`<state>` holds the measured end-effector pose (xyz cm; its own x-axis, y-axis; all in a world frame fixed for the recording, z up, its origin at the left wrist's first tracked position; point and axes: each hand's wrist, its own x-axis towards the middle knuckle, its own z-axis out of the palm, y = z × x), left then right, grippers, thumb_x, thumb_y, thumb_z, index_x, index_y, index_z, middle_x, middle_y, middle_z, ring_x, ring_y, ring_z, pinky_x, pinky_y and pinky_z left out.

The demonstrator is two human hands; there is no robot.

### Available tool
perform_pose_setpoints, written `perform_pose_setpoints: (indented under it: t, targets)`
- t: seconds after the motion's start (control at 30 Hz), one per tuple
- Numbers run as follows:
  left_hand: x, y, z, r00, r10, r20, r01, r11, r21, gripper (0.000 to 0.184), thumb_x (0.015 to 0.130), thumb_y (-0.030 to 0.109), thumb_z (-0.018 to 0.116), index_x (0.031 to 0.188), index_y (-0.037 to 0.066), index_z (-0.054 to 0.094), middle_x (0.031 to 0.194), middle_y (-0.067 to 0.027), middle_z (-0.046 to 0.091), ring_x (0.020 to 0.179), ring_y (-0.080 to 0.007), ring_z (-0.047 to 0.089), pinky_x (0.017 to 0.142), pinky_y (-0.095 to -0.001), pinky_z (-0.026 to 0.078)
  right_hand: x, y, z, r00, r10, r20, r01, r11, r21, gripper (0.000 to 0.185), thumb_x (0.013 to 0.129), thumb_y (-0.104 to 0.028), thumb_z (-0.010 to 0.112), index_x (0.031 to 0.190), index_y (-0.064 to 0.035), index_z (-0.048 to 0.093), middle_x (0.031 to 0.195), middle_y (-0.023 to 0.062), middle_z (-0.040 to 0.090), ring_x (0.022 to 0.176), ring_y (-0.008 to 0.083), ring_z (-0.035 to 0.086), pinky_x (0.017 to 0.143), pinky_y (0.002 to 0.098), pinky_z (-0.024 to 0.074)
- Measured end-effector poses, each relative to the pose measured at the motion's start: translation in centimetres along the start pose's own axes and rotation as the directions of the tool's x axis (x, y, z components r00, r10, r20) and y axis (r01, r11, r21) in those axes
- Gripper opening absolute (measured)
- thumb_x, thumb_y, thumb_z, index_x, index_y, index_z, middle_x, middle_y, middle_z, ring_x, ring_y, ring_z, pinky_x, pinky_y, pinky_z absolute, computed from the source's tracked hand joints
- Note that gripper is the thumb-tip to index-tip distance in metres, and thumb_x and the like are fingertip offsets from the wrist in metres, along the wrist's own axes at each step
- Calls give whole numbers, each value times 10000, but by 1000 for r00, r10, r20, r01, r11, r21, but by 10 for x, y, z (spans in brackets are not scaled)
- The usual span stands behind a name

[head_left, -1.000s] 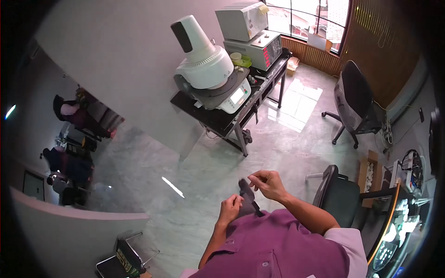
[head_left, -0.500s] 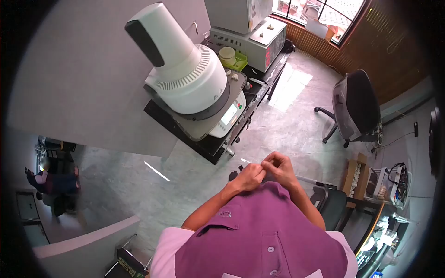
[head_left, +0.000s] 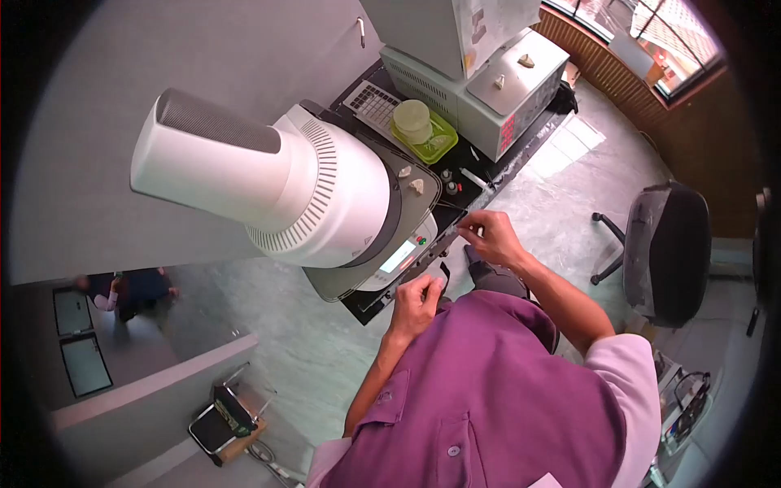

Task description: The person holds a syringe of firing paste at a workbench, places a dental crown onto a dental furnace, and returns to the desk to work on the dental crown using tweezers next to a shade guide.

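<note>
My left hand is closed in front of my purple shirt, fingers curled; whatever is in it is too small to make out. To its upper right, apart from it, my right hand pinches near the bench edge, its contents also unclear. Both are beside the bench, which carries a white rounded machine with a lit screen. Small pale pieces lie on the machine's grey plate. Behind them a green tray holds round pale containers.
A white oven-like unit stands at the bench's far end, near a keyboard. An office chair is at the right. A folded chair stands lower left beyond a low wall. Another person is far left.
The view has moved closer to the bench and turned, so the machine looks larger. My hands came together half a second ago and are apart now.
</note>
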<state>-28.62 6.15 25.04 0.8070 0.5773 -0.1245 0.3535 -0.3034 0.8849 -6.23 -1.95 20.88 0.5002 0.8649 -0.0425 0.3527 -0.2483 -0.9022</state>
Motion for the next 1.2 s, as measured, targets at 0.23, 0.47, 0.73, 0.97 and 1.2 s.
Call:
perform_pose_setpoints:
  t: [0.23, 0.47, 0.73, 0.97, 1.2]
  targets:
    - [16, 9, 18, 993, -76, -89, 76, 997, -9, 355, 1018, 218, 592, 764, -28, 554, 679, -171, 575, 613, -323, 579, 584, -423, 425, 83, -4, 4, 945, -326, 21, 327, 944, -51, 157, 806, -34, 780, 960, -39, 751, 875, 106, 701, 817, 281, 667, 734, 387, 550]
    - [24, 12, 15, 990, -78, -116, 80, 997, 10, 324, 1016, 205, 597, 782, -20, 586, 710, -159, 614, 651, -348, 614, 613, -429, 459, 123, -8, 17, 888, -450, 91, 457, 886, -83, 380, 790, -46, 783, 1161, -64, 701, 1062, 96, 718, 1023, 309, 640, 881, 411, 540]
    - [28, 11, 9, 994, -42, -101, 47, 998, 51, 298, 1011, 189, 600, 792, -13, 602, 734, -150, 622, 704, -355, 630, 650, -437, 472, 128, -5, 28, 888, -436, 144, 449, 891, -71, 597, 821, -86, 751, 1392, -122, 582, 1108, 42, 748, 1083, 293, 648, 907, 428, 555]
    - [35, 21, 10, 998, 12, -63, -7, 996, 89, 314, 1013, 212, 605, 786, -5, 617, 736, -142, 630, 719, -339, 636, 664, -430, 476, 132, 0, 31, 885, -444, 139, 458, 883, -98, 622, 804, -53, 748, 1401, -107, 582, 1097, 31, 761, 1073, 288, 661, 906, 407, 562]
    - [38, 22, 12, 999, 23, -48, -18, 994, 104, 303, 1011, 203, 605, 793, -7, 615, 740, -140, 629, 733, -339, 635, 680, -427, 478, 135, 3, 36, 870, -477, 121, 488, 869, -83, 607, 785, -46, 740, 1371, -104, 595, 1067, 41, 760, 1029, 283, 658, 860, 431, 557]
